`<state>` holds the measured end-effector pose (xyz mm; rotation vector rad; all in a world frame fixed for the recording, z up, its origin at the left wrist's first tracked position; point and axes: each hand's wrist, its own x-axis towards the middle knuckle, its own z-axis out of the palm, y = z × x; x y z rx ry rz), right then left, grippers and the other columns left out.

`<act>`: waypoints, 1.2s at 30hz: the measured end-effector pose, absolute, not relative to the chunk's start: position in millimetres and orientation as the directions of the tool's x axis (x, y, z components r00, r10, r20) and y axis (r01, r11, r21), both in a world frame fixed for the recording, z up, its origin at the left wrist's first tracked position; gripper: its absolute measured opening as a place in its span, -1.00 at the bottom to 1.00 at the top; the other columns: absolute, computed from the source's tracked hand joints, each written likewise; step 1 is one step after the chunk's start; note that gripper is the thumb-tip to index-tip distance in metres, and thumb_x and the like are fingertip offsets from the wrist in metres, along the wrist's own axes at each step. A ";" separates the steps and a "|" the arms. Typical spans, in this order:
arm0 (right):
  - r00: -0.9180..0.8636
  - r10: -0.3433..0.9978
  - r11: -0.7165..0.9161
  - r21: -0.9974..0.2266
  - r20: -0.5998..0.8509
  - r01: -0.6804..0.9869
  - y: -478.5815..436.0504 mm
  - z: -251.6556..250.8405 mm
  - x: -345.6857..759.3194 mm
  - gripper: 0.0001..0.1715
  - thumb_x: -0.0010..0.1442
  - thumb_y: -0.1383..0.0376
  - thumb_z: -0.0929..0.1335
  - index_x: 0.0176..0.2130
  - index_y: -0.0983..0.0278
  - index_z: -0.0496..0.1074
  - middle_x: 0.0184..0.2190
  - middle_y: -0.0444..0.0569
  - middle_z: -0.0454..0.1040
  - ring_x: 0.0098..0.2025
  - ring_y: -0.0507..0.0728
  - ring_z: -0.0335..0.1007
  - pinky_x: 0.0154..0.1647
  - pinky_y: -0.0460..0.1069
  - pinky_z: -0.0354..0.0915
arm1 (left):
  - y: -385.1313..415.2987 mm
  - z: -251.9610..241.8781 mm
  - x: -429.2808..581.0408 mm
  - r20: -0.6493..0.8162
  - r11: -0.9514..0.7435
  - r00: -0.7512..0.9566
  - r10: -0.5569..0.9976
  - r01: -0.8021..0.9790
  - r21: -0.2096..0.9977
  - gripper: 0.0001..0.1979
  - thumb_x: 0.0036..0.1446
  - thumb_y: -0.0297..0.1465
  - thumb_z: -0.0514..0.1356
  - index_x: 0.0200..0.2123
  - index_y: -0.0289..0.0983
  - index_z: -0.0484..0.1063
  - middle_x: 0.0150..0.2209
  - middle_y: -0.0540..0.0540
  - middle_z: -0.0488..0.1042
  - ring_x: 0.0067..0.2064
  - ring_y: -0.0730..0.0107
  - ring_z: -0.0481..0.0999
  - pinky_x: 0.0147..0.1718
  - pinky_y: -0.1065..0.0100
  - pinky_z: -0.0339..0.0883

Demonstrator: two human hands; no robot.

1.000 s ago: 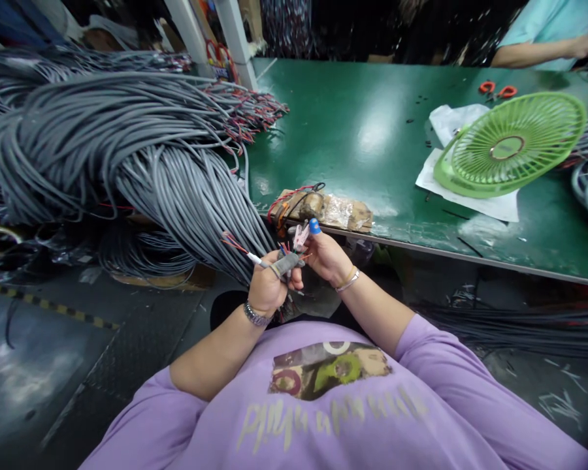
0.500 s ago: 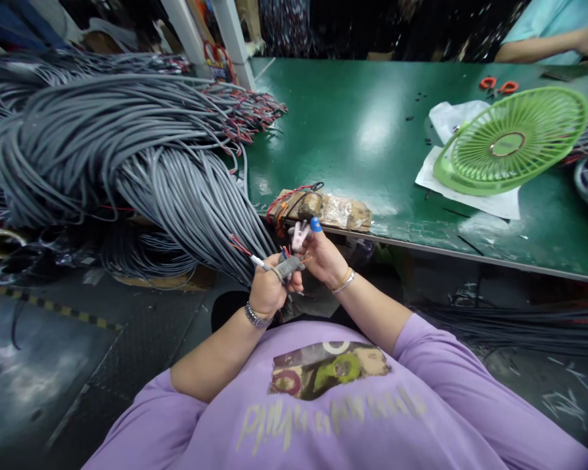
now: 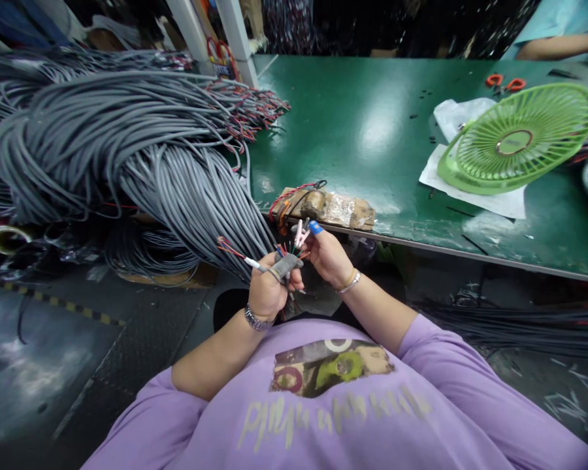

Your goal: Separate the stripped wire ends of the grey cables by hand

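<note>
L hand [image 3: 268, 290] closed round a gray cable end [image 3: 251, 262]: white sleeve, then thin red/orange/blue wires fanning out to the L. Gray wrap [image 3: 285, 266] sits at the L thumb; can't tell if it's a finger cover. More thin wires, red, blue & dk, poke up btwn the hands.

R hand [image 3: 330, 258] pinches a pinkish-white pc [image 3: 301, 234], thumb w/ blue cover [image 3: 315, 226]; exact type of pc unclear, too small. Both hands + cable end are just off the tabletop's [image 3: 333, 130] near edge, toward its L end.

Big gray cable bundle [image 3: 191, 176] lies over tabletop's L end & droops past the near edge. Taped brown block [image 3: 362, 214] w/ red & blk wires lies along near edge, just beyond hands. Green fan [image 3: 519, 140] on white paper [image 3: 504, 202] nr R end; orange-handled scissors [image 3: 504, 83] behind it, nr far edge. Co-worker's forearm [image 3: 558, 47] at far edge, R corner.
</note>
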<state>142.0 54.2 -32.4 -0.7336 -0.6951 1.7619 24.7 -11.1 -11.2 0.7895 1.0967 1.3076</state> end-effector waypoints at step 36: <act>-0.443 0.864 -0.487 -0.626 -0.240 -0.609 57.2 -27.0 144.4 -0.44 0.19 -0.15 0.30 -0.26 0.28 0.49 -0.42 -0.08 0.48 -0.47 -0.02 0.27 -0.49 -0.13 0.23 | -17.3 -16.6 21.5 -0.080 0.031 -0.165 0.983 -0.281 0.959 -0.72 -0.07 -0.21 0.34 -0.50 -0.31 0.43 -0.67 0.04 0.42 -0.68 0.52 0.39 -0.71 0.51 0.24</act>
